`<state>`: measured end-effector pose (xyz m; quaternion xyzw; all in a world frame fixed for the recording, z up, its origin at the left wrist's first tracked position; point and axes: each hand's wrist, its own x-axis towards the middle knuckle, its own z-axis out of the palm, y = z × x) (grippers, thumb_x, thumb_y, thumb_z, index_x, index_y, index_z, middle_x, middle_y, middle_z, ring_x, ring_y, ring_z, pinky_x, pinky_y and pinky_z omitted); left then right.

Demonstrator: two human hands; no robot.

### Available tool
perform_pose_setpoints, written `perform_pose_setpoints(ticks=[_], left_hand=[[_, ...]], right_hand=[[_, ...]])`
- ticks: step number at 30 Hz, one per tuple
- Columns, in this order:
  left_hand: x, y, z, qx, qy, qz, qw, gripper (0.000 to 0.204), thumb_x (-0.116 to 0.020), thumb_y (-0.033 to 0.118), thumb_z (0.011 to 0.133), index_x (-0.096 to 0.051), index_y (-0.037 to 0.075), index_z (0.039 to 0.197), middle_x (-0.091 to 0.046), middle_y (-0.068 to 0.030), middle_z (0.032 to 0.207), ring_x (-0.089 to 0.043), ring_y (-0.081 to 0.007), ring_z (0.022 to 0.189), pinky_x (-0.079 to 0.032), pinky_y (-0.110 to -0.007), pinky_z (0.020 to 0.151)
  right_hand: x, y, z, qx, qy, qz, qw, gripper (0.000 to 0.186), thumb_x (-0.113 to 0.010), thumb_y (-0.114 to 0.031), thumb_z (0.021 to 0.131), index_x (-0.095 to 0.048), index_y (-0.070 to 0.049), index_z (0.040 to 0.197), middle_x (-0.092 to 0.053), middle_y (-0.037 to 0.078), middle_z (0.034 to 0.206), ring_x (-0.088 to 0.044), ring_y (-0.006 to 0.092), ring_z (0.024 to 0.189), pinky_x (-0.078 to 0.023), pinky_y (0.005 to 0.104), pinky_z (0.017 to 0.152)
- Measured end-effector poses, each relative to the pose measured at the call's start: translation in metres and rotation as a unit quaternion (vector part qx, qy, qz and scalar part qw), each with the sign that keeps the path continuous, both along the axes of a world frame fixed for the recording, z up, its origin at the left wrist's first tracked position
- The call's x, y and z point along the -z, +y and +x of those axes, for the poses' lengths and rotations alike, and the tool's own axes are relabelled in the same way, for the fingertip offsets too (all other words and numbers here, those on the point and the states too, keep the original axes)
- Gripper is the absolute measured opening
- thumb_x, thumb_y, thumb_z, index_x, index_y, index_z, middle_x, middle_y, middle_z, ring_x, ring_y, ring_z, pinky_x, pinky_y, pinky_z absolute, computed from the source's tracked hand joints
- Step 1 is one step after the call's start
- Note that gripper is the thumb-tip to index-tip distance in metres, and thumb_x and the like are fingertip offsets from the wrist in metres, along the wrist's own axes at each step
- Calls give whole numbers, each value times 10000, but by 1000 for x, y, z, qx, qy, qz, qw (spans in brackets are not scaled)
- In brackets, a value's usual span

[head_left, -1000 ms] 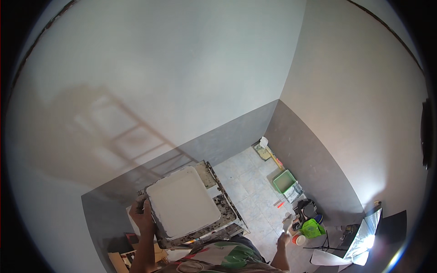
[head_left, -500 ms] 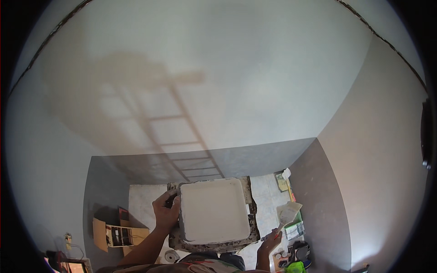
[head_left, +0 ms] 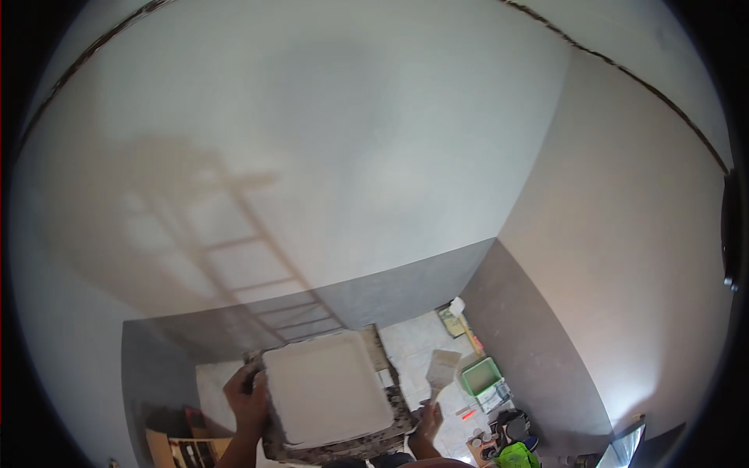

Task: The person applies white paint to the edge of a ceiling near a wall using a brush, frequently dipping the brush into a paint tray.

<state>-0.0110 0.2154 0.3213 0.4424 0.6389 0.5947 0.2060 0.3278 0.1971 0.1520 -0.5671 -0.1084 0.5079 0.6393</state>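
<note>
A shallow white rectangular tray (head_left: 331, 390) with rounded corners and a pale, smooth inside rests on a dark, paint-spotted platform (head_left: 380, 352). My left hand (head_left: 248, 399) grips the tray's left edge, thumb toward the near side; its fingertips are partly hidden. To the right of the platform, my right hand (head_left: 427, 422) is closed around the handle of a wide-bladed putty knife (head_left: 443, 369). The blade points up and away from me, coated in something pale, and does not touch the tray.
Below on the tiled floor (head_left: 413, 343) are a green basin (head_left: 481, 376), a bright green bag (head_left: 516, 455) and an opened cardboard box (head_left: 160, 450). Ahead stands a pale wall (head_left: 374, 156) with a grey lower band, crossed by a ladder-shaped shadow. Another wall (head_left: 608, 234) meets it at right.
The view has swung to the right, so tray and hands sit further left and lower. The putty knife has come closer to the platform's right side. My left hand stays on the tray's edge.
</note>
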Motion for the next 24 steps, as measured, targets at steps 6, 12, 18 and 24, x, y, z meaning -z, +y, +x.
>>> perform_pose_setpoints(ticks=[6,12,18,24], left_hand=[[6,-3,-9,-7,38,-31,999,197,-621,41,897,-707,-108,991,-693,-74,849,-629,-125,773,-509,-295,697],[4,-5,-4,-18,4,-46,999,190,-620,59,913,-713,-104,945,-680,-59,808,-606,-107,709,-480,-280,637],[11,0,-5,-27,56,-52,997,238,-601,130,922,-678,-93,884,-648,-47,749,-547,-111,708,-453,-326,639],[0,-14,-3,17,-17,-152,988,431,-578,219,1046,-550,-63,1371,-632,-175,1303,-589,-298,1145,-440,-406,1026]], right_hand=[[31,2,2,15,-14,-11,1000,218,-623,-247,1025,-571,-64,920,-413,-54,610,-394,61,487,-318,271,451],[39,3,1,-18,-33,-32,999,200,-560,-255,1046,-592,-58,1041,-489,21,779,-455,149,686,-354,329,621],[65,5,6,-63,-124,-71,988,285,-474,-273,1069,-606,-64,1211,-586,131,1031,-543,284,992,-417,420,889],[114,0,-9,-48,-272,-70,959,253,-531,-259,1051,-650,-55,1143,-604,87,920,-573,234,881,-454,385,805]])
